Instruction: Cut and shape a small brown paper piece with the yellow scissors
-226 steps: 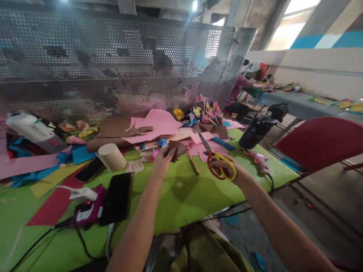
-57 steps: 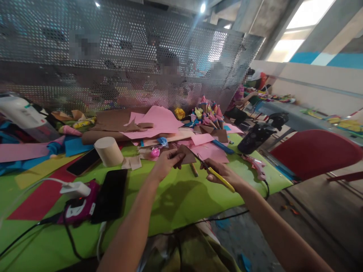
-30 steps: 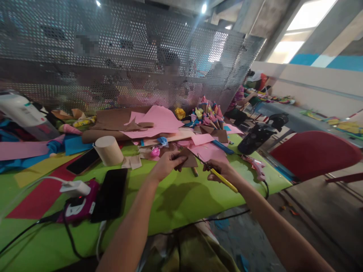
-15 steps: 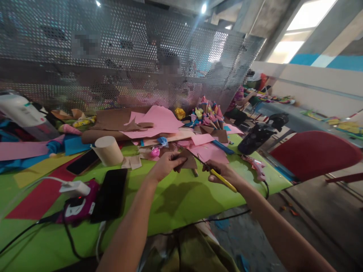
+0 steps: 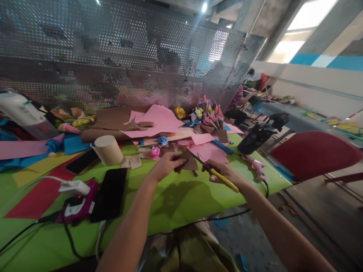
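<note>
Between thumb and fingers, my left hand (image 5: 169, 165) pinches a piece of brown paper (image 5: 190, 162) above the green table (image 5: 161, 204). My right hand (image 5: 222, 173) is closed round scissors (image 5: 224, 179) with yellow handles. Their dark blades point left and lie at the upper right edge of the brown paper; whether they are parted I cannot tell. Just behind my hands lie pink paper sheets (image 5: 211, 152) and a shiny pink wrapped ball (image 5: 154, 151). A cardboard tube (image 5: 108, 150) stands to the left of my left hand.
A black phone (image 5: 110, 194) and a purple power adapter (image 5: 81, 202) with cables lie at the left. On the right are a pink glue gun (image 5: 257, 168) and a black bottle (image 5: 255, 136). A perforated metal screen (image 5: 136, 56) rises behind; a person (image 5: 239, 100) sits farther off.
The brown paper has turned slightly in my left hand. The scissors have shifted a little, their handles slightly lower and to the right. Everything else looks the same.
</note>
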`<state>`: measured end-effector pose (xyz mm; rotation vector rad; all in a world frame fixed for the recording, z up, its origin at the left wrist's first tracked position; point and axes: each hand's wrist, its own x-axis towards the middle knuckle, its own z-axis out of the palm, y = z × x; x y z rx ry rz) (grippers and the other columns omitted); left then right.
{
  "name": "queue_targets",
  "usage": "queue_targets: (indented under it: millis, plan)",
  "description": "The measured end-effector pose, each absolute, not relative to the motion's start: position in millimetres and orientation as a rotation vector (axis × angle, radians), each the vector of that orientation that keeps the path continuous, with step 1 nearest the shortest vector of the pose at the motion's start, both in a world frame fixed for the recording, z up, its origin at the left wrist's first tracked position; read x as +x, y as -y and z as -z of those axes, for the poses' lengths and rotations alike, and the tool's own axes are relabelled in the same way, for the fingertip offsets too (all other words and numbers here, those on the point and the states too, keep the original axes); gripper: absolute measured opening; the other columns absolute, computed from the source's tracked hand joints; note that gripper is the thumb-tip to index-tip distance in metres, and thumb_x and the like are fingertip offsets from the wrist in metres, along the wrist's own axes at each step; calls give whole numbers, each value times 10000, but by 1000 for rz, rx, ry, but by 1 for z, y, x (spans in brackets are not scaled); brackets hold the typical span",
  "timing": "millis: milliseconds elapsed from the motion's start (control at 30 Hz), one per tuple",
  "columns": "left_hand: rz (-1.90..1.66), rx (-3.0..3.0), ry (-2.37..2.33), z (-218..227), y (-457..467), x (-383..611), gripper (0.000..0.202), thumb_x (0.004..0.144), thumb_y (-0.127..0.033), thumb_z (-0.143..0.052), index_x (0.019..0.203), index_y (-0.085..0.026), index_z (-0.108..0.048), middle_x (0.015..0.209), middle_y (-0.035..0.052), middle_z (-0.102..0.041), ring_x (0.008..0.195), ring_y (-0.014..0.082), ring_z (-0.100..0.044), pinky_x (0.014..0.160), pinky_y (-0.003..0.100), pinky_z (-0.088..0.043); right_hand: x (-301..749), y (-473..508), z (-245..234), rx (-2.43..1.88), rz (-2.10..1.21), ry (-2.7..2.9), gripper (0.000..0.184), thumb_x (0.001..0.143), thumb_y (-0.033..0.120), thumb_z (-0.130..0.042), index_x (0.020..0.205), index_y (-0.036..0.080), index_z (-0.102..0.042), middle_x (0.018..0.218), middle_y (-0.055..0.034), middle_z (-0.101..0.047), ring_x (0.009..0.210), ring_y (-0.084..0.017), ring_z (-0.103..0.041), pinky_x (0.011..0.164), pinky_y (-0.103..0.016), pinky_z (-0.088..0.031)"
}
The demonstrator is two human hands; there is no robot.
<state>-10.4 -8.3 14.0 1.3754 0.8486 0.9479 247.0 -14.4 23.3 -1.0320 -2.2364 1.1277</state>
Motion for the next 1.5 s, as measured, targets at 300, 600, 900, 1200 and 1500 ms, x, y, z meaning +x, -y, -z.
queue_targets:
  millis: [300, 600, 900, 1200, 1500]
  plan:
    - [-926, 1374, -849, -14, 9, -8, 405, 704, -536, -739, 666, -155, -606, 532, -40, -514, 469, 82, -476, 467, 222, -365, 239, 15, -14, -1097, -1287, 2039, 571, 681, 690, -717, 907, 176, -612, 694, 23, -495, 590, -108, -445, 511, -231, -368]
    - [-936, 1345, -862, -13, 9, -8, 418, 687, -551, -746, 706, -149, -632, 557, -31, -541, 482, 86, -493, 475, 224, -369, 232, 18, -8, -1151, -1370, 1885, 471, 669, 590, -749, 871, 194, -594, 632, 47, -492, 492, -76, -427, 421, -198, -372]
    - [-988, 1324, -889, -12, 7, -8, 424, 697, -558, -741, 750, -146, -655, 556, -23, -559, 501, 93, -493, 502, 229, -377, 235, 16, -9, -1121, -1111, 2005, 518, 747, 671, -650, 932, 191, -586, 756, 4, -539, 614, -120, -480, 529, -242, -426]
    - [-1045, 1352, -908, -7, 4, -9, 438, 719, -575, -719, 758, -144, -650, 574, -12, -584, 528, 102, -504, 535, 238, -383, 233, 22, -22, -1052, -980, 2239, 581, 835, 746, -496, 1003, 194, -569, 861, -20, -570, 736, -159, -510, 682, -285, -419]
    - [-1052, 1314, -934, -9, 5, -8, 409, 711, -545, -733, 724, -148, -634, 558, -14, -592, 509, 99, -516, 531, 231, -388, 227, 21, -22, -1057, -1016, 2182, 639, 786, 801, -504, 952, 189, -577, 811, -6, -541, 709, -148, -473, 647, -266, -387]
